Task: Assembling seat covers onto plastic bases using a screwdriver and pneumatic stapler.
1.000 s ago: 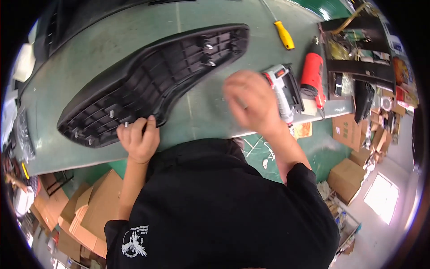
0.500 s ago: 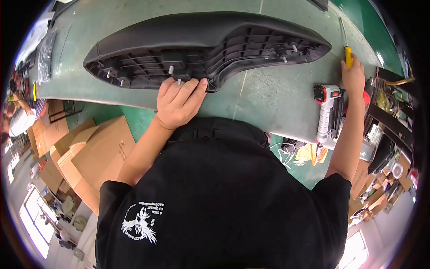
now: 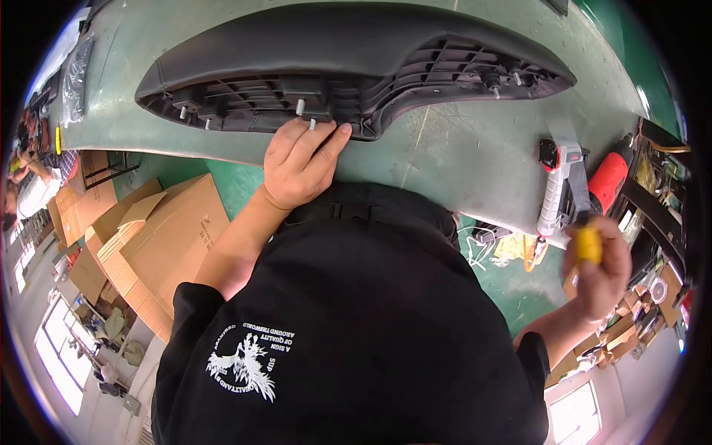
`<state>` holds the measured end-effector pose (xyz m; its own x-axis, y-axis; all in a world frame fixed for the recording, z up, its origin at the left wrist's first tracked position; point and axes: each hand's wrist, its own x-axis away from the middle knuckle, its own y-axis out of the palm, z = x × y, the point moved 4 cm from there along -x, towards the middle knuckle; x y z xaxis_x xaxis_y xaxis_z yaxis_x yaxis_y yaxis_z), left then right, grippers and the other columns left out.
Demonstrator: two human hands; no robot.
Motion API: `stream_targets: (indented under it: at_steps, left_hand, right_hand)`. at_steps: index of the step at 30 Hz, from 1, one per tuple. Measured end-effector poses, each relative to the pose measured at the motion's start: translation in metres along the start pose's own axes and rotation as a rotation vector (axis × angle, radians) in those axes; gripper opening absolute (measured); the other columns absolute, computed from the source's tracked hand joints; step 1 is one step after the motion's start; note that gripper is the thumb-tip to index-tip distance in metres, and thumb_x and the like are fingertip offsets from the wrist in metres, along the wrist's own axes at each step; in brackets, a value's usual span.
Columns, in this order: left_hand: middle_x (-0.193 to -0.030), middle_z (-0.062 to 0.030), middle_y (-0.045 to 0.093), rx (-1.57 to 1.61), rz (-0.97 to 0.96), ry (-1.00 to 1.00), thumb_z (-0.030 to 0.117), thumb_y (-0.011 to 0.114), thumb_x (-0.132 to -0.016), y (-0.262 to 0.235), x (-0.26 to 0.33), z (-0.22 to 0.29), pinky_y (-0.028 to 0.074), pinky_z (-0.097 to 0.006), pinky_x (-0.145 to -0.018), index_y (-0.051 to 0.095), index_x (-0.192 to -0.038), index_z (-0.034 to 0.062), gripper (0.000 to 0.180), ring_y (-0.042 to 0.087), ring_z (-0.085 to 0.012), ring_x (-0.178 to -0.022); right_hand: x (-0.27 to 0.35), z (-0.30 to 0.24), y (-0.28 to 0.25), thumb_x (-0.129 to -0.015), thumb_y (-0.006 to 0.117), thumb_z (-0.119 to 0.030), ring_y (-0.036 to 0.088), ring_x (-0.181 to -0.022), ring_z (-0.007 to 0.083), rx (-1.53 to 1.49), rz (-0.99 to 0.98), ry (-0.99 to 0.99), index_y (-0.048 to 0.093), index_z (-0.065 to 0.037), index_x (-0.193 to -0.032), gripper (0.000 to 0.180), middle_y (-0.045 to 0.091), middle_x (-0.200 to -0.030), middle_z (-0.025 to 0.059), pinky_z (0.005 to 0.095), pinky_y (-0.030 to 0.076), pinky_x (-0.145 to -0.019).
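A long black padded cushion panel (image 3: pixel 297 44) rests on the green worktable, with its ribbed plastic side and several metal studs facing me. My left hand (image 3: pixel 302 159) grips its near edge, fingers curled over the rim beside two studs. Out to the right, beyond the table's near edge, my right hand (image 3: pixel 602 263) is closed round a yellow-handled screwdriver (image 3: pixel 589 245). Motion blurs that hand, and the tool's shaft cannot be made out now. A grey and red nail gun (image 3: pixel 552 189) stands on the table near my right hand.
The green worktable (image 3: pixel 475 163) has its near edge at my waist. A red tool (image 3: pixel 608 182) lies at its right end, beside a rack of dark parts (image 3: pixel 660 208). Cardboard boxes (image 3: pixel 163 245) stand at lower left. Clear plastic wrap (image 3: pixel 76 81) lies far left.
My right hand has lifted the screwdriver off the table's far right and swung it back toward me. The panel sits slightly farther off and to the right in view; my left hand keeps its grip.
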<state>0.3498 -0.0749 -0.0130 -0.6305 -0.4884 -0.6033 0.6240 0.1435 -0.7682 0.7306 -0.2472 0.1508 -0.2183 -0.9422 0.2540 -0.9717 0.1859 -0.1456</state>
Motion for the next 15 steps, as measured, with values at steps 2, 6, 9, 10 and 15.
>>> stream_targets:
  at_steps: [2,6,9,10,15]
  left_hand:
    - [-0.107,-0.0044,0.074,-0.016,-0.005,0.012,-0.001,0.085,-0.075,0.000,0.000,0.003,0.056,-0.039,-0.089,0.083,-0.114,0.0072,0.040,0.068,-0.0244,-0.094]
    - [-0.106,-0.0037,0.073,-0.022,0.002,0.015,0.001,0.087,-0.076,0.002,0.003,0.001,0.056,-0.040,-0.087,0.083,-0.114,0.0080,0.039,0.068,-0.0240,-0.093]
    - [-0.106,-0.0029,0.073,-0.024,0.007,0.003,0.004,0.088,-0.077,0.003,0.001,0.002,0.056,-0.040,-0.087,0.082,-0.115,0.0083,0.039,0.068,-0.0235,-0.093]
    - [-0.107,-0.0025,0.074,-0.030,0.007,0.001,0.006,0.089,-0.077,0.002,0.001,0.003,0.057,-0.040,-0.087,0.082,-0.116,0.0084,0.039,0.068,-0.0233,-0.093]
    - [-0.115,-0.0040,0.072,-0.027,-0.042,-0.018,0.023,0.086,-0.084,-0.003,0.005,0.006,0.058,-0.042,-0.096,0.079,-0.124,0.0074,0.044,0.068,-0.0245,-0.101]
  right_hand:
    - [0.010,0.019,0.043,-0.090,0.068,0.000,0.066,-0.080,0.0139,0.001,-0.038,0.198,0.061,0.007,-0.142,0.053,0.073,-0.117,0.0173,0.0229,0.050,-0.068]
    - [-0.004,0.042,0.098,-0.090,0.067,0.011,0.071,-0.101,0.0249,0.076,-0.182,0.156,0.069,0.006,-0.133,0.044,0.073,-0.114,0.0170,0.0326,0.055,-0.087]
    - [-0.016,0.040,0.119,-0.090,0.071,0.008,0.071,-0.099,0.0270,0.381,-0.178,-0.147,0.070,0.005,-0.133,0.043,0.072,-0.114,0.0178,0.0327,0.055,-0.086]
    - [-0.017,0.043,0.120,-0.089,0.074,0.006,0.072,-0.099,0.0285,0.378,-0.176,-0.108,0.071,0.004,-0.132,0.043,0.072,-0.113,0.0187,0.0331,0.056,-0.088]
    - [-0.019,0.056,0.123,-0.095,0.072,0.004,0.071,-0.100,0.0212,0.339,-0.193,0.043,0.069,0.002,-0.136,0.041,0.074,-0.116,0.0160,0.0323,0.056,-0.088]
